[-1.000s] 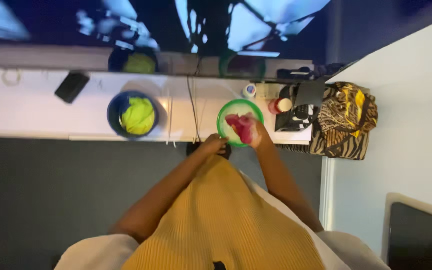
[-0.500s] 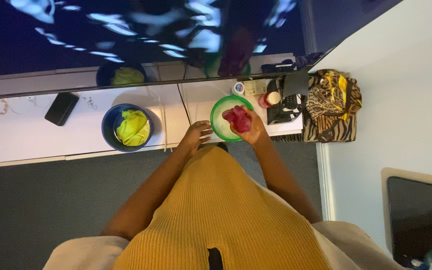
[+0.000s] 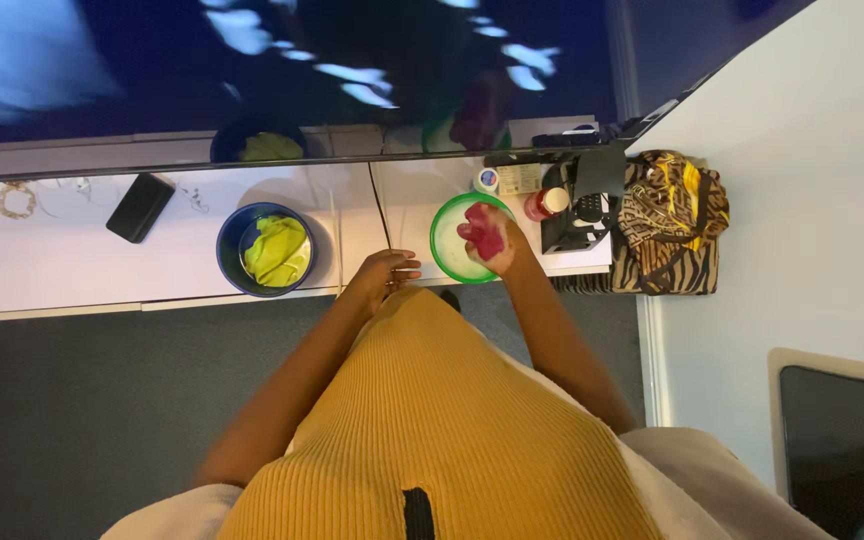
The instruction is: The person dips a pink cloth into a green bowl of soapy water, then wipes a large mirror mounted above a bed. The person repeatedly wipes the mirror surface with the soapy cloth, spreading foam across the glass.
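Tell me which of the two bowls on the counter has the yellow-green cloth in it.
The blue bowl, left of the black cable. The green bowl instead sits under the right hand, which holds a pink cloth over it.

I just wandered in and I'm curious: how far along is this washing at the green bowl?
Done: a yellow-green cloth already lies in the round blue bowl. In hand: the right hand grips a red-pink cloth over the round green bowl, while the left hand rests at the white counter's edge. Left: the red-pink cloth hasn't been set down; how clean it is, I can't tell.
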